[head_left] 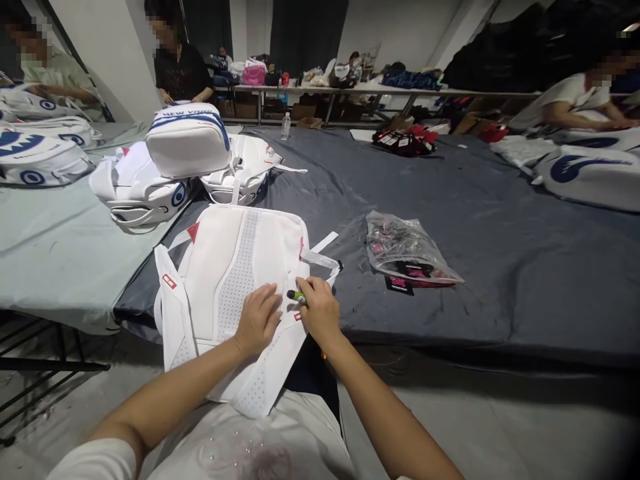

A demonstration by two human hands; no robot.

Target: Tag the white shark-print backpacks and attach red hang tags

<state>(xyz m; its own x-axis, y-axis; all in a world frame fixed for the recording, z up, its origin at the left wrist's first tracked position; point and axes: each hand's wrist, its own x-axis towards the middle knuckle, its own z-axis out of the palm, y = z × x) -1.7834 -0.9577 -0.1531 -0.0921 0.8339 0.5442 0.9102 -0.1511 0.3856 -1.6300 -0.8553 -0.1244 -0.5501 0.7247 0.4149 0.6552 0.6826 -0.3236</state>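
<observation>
A white backpack (200, 267) lies back side up at the table's front edge, its straps spread toward me and to the sides. My left hand (257, 319) rests on its dotted back panel with the fingers stretched out. In my right hand (320, 308), closed fingers hold a short green pen-like tool (296, 297) with a black end; its exact kind is unclear. That hand is over the right shoulder strap, close to a small red label (299, 317). A matching red label (169, 281) shows on the left strap.
More white backpacks (187, 143) are piled behind mine, and others (595, 173) lie at the right. A clear plastic bag (410, 247) with dark and pink tags sits on the dark table cover (500, 267). Beyond it stands a bottle (286, 127). Several people work around the tables.
</observation>
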